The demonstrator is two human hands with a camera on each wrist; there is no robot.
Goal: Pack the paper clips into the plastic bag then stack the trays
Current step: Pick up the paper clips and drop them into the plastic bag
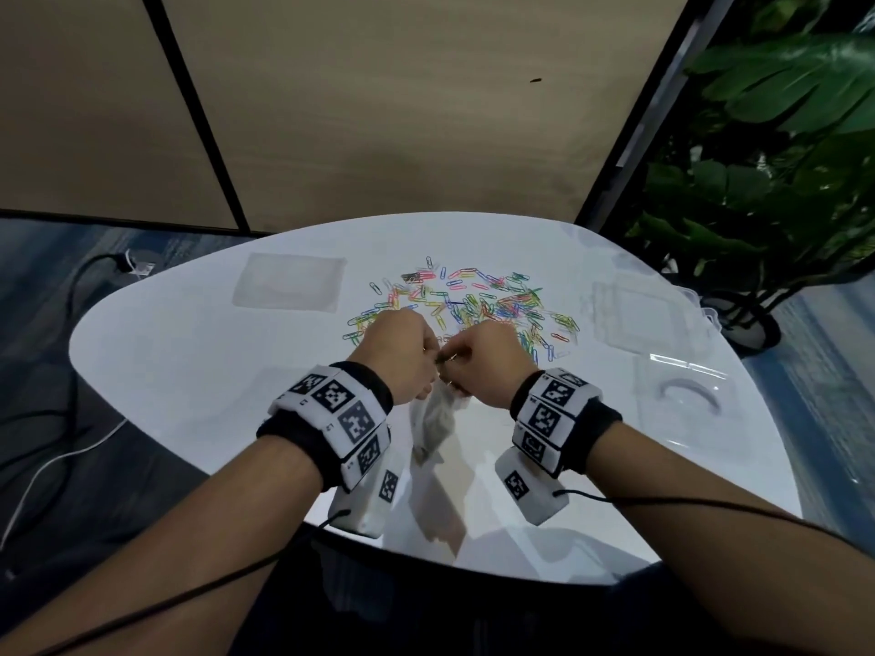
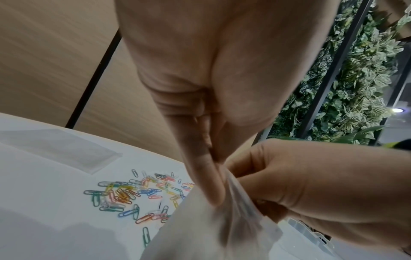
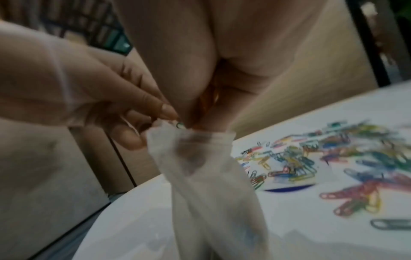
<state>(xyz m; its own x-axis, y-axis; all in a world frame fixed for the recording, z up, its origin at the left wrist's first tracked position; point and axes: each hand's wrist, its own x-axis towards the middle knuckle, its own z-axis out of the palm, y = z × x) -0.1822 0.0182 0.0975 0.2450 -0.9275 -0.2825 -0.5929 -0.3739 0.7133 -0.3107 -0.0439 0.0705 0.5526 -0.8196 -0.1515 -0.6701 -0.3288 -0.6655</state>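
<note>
A thin clear plastic bag (image 1: 435, 419) hangs between my two hands above the near middle of the white table (image 1: 189, 371). My left hand (image 1: 428, 359) pinches the rim of the bag's mouth (image 2: 229, 190). My right hand (image 1: 454, 357) has its fingertips bunched at the mouth (image 3: 191, 123), holding paper clips; a green paper clip (image 3: 179, 125) shows at the tips. A spread pile of coloured paper clips (image 1: 468, 300) lies just beyond the hands. Clear trays (image 1: 629, 314) lie to the right.
Another clear tray (image 1: 686, 390) lies at the right edge of the table. A flat clear piece (image 1: 289, 286) lies at the back left. A large potted plant (image 1: 767, 182) stands to the right. Cables (image 1: 61, 419) run over the floor to the left.
</note>
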